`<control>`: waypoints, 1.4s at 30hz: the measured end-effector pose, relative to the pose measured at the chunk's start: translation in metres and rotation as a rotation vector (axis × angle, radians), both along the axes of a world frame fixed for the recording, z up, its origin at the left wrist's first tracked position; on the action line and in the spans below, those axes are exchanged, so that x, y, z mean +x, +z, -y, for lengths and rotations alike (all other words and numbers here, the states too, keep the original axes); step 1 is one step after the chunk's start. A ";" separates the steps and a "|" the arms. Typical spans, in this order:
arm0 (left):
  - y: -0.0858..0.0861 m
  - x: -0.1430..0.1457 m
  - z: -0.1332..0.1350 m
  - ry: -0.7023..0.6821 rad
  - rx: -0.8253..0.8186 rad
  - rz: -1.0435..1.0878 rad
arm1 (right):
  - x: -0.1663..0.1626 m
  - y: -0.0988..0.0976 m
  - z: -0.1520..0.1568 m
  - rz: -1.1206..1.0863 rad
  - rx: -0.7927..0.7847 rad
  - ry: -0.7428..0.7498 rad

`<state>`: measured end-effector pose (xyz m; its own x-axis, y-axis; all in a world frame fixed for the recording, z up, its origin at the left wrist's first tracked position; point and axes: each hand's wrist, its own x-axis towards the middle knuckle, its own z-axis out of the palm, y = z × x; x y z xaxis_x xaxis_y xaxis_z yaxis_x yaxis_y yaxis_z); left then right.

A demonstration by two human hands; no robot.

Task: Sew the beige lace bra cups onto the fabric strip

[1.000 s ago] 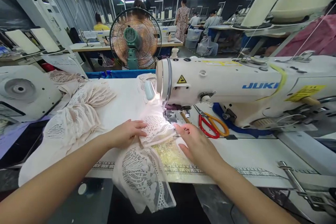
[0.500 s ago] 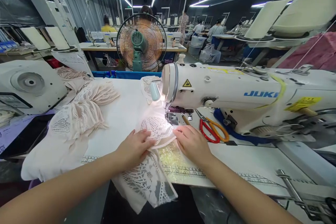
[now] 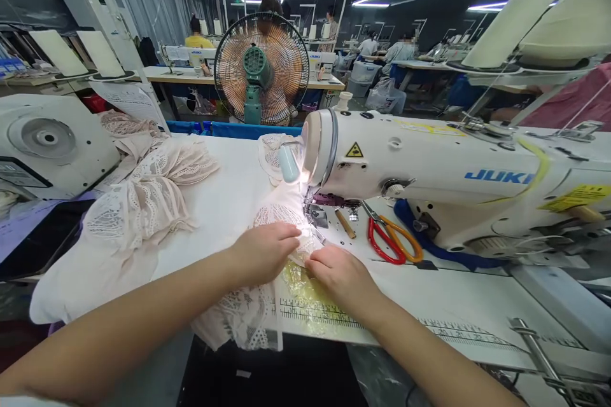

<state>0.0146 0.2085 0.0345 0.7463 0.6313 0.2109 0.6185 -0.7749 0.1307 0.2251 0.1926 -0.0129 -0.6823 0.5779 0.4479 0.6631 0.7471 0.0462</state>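
A pale pink lace garment piece (image 3: 275,213) lies under the needle area of the white sewing machine (image 3: 382,152), lit by a small lamp (image 3: 288,163). My left hand (image 3: 267,253) is closed on the lace, its fingertips bunched near the presser foot (image 3: 316,216). Closer to me, my right hand (image 3: 341,276) pinches the near right edge of the same piece. A loose lace part (image 3: 238,318) drapes over the table's front edge below my left wrist. The fingertips partly cover the fabric.
Red and orange-handled scissors (image 3: 392,238) lie right of the needle, beside a small brownish strip (image 3: 345,224). More lace pieces (image 3: 143,203) are heaped at left. A printed ruler (image 3: 319,315) runs along the front edge. A large fan (image 3: 261,70) stands behind; people sit farther back.
My left hand has moved right and slightly up toward the needle, its fingers drawn together. The lace has shifted, and its hanging end has swung left and up. The view has turned slightly left.
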 end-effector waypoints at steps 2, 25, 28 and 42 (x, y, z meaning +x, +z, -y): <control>-0.004 0.019 -0.006 0.028 -0.070 -0.053 | 0.001 0.003 0.000 0.019 -0.002 -0.005; -0.020 0.040 -0.017 0.088 -0.048 -0.247 | 0.006 -0.001 -0.005 -0.104 -0.103 -0.046; -0.015 0.038 -0.016 0.107 -0.018 -0.253 | 0.004 0.002 -0.002 -0.094 -0.088 -0.058; -0.033 0.013 0.003 -0.251 0.140 -0.034 | 0.006 -0.005 0.004 -0.081 -0.012 -0.035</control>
<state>0.0279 0.2057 0.0013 0.8837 0.3923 0.2554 0.4071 -0.9133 -0.0057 0.2308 0.1886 -0.0179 -0.6234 0.6062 0.4939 0.6898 0.7237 -0.0177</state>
